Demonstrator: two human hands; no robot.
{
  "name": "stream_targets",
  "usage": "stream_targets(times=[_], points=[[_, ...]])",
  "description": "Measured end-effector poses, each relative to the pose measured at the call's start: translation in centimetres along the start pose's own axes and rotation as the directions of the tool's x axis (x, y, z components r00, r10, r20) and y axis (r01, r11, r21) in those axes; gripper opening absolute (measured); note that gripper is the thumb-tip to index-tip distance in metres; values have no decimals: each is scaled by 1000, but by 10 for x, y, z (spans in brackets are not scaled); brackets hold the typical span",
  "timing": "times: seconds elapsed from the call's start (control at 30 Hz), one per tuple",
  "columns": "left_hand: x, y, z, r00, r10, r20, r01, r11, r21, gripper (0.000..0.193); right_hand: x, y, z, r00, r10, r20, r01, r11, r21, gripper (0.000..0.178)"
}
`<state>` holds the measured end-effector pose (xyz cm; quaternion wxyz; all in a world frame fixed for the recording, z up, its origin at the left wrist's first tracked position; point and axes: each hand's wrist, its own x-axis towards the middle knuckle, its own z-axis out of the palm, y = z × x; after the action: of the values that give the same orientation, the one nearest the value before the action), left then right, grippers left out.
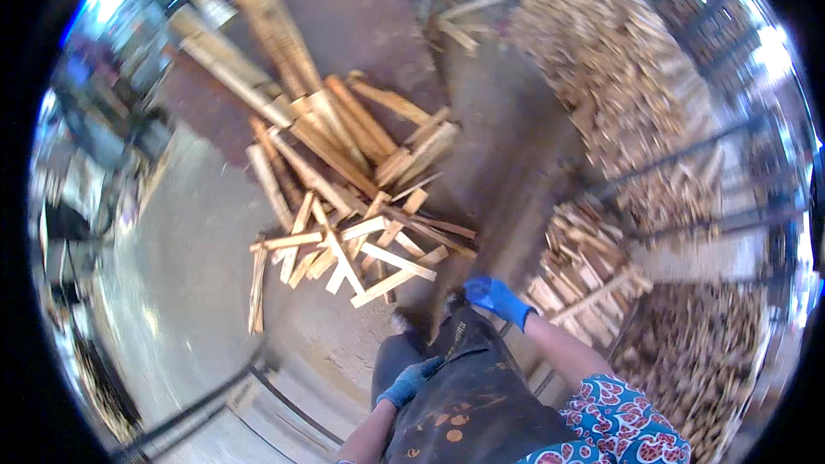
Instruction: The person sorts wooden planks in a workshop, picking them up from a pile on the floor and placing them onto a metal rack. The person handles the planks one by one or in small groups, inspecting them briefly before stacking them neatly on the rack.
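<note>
fingers of the left hand, in a blue glove, lie close together against the dark apron; whether they grip its cloth cannot be told. the right hand, also gloved in blue, is near the legs, its fingers blurred, so it is unclear whether they are apart or together. from the left, a smooth grey floor runs down toward a dark metal rail. one thin stick juts from the near left of the loose pile of wooden sticks, which lies ahead of the person, short pieces crossed at many angles and longer boards reaching back over a dark brown sheet. right of the right hand is a smaller heap of split wood. beyond it, a large heap of short pieces fills the upper right behind dark bars, and another heap lies lower right, near the patterned blue sleeve.
</note>
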<state>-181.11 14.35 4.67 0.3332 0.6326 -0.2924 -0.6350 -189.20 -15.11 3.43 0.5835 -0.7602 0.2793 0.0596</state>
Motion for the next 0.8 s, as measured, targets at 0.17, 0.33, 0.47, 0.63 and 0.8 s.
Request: stream_targets(times=[0.17, 0.33, 0.47, 0.63, 0.8], points=[[13, 3, 23, 972, 42, -232, -79, 984, -157, 45, 0, 16, 11, 965, 46, 257, 5, 981, -196, 35], [41, 6, 34, 908, 98, -408, -149, 984, -94, 41, 37, -18, 13, 893, 25, 450, 164, 912, -377, 40], [62, 6, 40, 852, -21, -523, -104, 973, -208, 44, 82, -43, 17, 752, -70, 655, 411, 827, -384, 41], [96, 58, 43, 764, -144, -628, -291, 792, -536, 43, 129, -54, 13, 617, -81, 783, 475, 831, -289, 41], [184, 126, 47, 666, -305, -681, -377, 650, -660, 42, 198, -55, -49, 354, 33, 935, 637, 723, -267, 39]])
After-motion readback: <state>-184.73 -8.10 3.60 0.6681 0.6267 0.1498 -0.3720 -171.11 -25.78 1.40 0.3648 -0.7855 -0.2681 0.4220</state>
